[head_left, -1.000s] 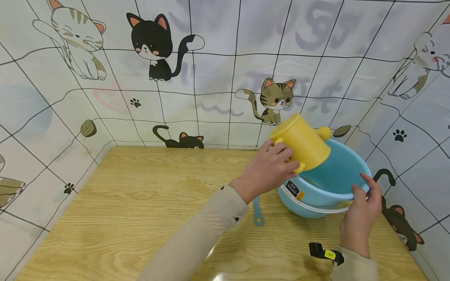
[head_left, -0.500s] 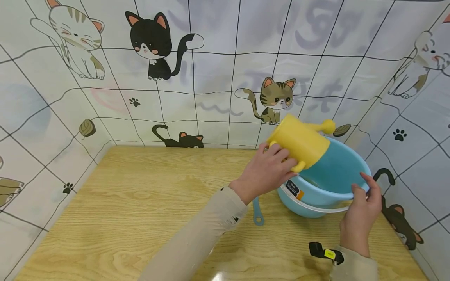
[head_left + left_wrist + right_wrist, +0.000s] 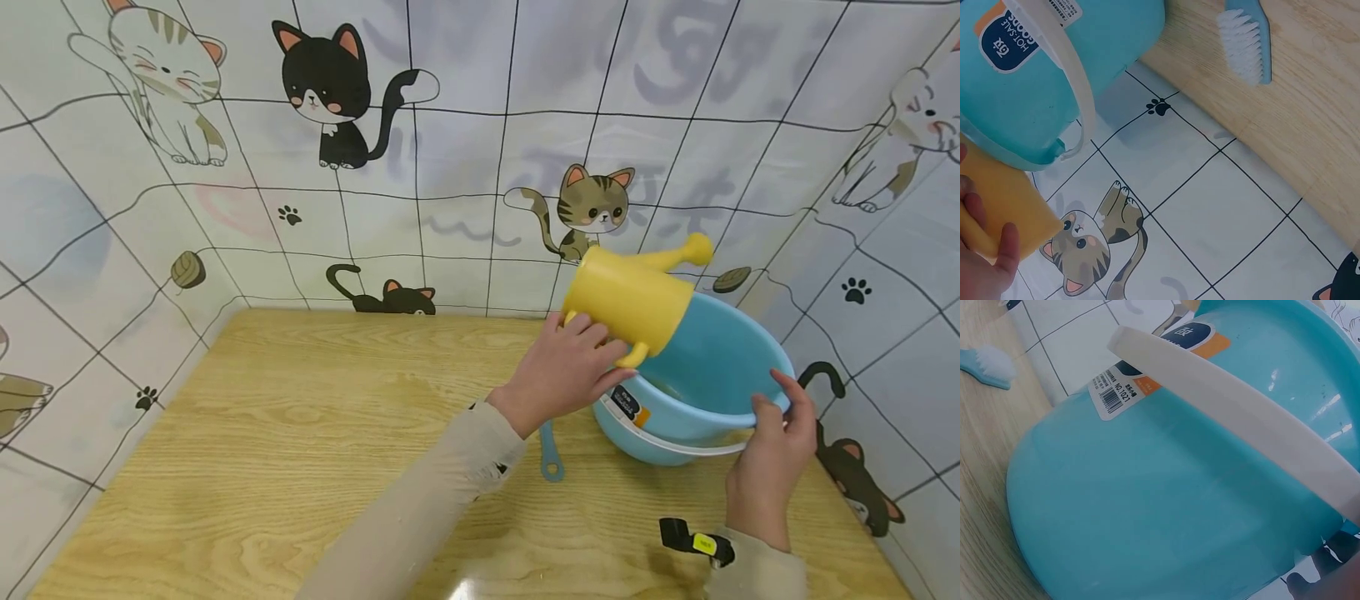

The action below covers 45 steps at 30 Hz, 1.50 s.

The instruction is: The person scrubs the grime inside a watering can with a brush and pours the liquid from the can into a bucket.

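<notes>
In the head view my left hand [image 3: 562,365] grips a yellow watering can [image 3: 626,296] by its handle. The can lies tipped on its side above the left rim of a light blue bucket [image 3: 720,367], its spout slanting up to the right. The left wrist view shows fingers curled at the yellow can [image 3: 1010,200]. My right hand [image 3: 772,454] holds the bucket's near right rim between thumb and fingers. A white bail handle [image 3: 697,451] hangs across the bucket's front. Whatever leaves the can's mouth is hidden in the head view.
A blue brush [image 3: 551,454] lies on the wooden table [image 3: 337,433] left of the bucket, its white bristles visible in the left wrist view. Cat-printed sheeting [image 3: 465,167] closes in the back and both sides. The bucket stands near the right-hand sheet.
The watering can has turned in my left hand's grip towards level, its body shifting slightly left and its spout rising. My right hand and the bucket stay where they were.
</notes>
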Each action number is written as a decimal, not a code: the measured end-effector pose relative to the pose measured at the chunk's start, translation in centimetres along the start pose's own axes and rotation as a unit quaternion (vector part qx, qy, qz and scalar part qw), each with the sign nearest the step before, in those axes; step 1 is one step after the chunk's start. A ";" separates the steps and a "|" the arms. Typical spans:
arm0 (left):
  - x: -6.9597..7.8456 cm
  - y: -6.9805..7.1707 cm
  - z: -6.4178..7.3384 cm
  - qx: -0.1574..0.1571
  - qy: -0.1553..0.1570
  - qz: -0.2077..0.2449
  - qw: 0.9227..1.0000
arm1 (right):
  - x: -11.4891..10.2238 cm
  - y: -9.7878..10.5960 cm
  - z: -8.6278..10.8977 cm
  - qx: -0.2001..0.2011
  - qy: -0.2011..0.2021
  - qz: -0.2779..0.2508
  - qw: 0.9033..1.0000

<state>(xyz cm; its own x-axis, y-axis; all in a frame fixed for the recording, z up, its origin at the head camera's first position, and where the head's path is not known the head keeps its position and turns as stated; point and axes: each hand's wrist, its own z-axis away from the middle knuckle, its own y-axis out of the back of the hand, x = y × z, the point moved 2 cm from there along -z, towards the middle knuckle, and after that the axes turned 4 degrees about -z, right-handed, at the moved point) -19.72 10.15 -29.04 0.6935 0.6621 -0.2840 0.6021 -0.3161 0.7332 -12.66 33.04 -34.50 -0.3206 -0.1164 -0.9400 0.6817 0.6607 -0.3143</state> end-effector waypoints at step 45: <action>-2.1 1.6 0.4 -0.006 -0.016 -0.005 1.000 | -0.1 0.1 -0.2 -0.003 -0.008 -0.013 1.000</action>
<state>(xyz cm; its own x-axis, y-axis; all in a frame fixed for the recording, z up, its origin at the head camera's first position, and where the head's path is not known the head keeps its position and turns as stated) -20.02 8.02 -27.51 0.6993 0.6438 -0.3106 0.6046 -0.3009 0.7375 -12.68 33.24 -34.44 -0.3274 -0.1449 -0.9337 0.6690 0.6624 -0.3373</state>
